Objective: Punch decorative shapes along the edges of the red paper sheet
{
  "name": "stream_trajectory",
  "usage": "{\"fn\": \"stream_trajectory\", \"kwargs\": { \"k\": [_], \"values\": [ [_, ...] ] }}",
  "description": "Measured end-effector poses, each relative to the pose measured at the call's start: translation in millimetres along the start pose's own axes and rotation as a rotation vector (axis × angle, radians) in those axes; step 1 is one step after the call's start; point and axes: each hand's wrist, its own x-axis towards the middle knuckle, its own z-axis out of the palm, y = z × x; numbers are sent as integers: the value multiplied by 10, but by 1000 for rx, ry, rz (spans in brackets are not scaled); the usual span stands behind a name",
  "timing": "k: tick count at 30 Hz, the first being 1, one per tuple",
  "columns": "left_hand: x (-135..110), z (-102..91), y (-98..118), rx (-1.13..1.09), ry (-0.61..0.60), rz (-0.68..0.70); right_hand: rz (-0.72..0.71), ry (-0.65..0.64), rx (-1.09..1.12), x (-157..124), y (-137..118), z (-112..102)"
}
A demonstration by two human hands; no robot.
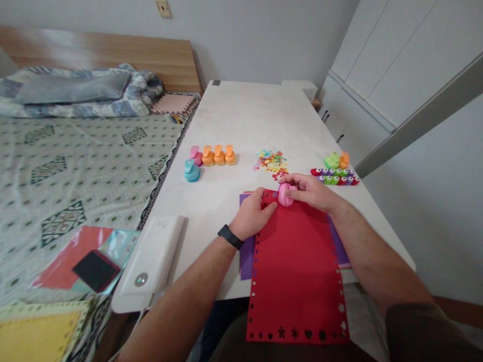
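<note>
1. The pink paper punch (286,194) sits on the far edge of the red paper sheet (298,261), near its far left corner, directly ahead of the person.
2. The right hand (311,191) grips the punch, thumb and fingers wrapped over its top and right side.
3. The left hand (252,217) lies closed on the sheet's far left corner, pinning it to the table (245,115); it is just beside the punch, not clearly touching it.
4. The sheet's long axis runs from the punch back toward the person, its near end hanging over the table edge. Punched holes line its left, right and near borders.
5. Beyond the hands lie the confetti pile (270,162), the orange punches (219,155) to the left and a row of small punches (335,177) to the right.
</note>
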Motion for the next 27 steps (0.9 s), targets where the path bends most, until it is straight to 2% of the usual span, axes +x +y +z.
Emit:
{"fn": "stream_trajectory", "kwargs": {
  "k": [20,27],
  "values": [
    [-30,-6,68,-70,44,-10,2,70,32,17,0,41],
    [-21,4,32,-19,14,13,0,69,28,31,28,53]
  ]
}}
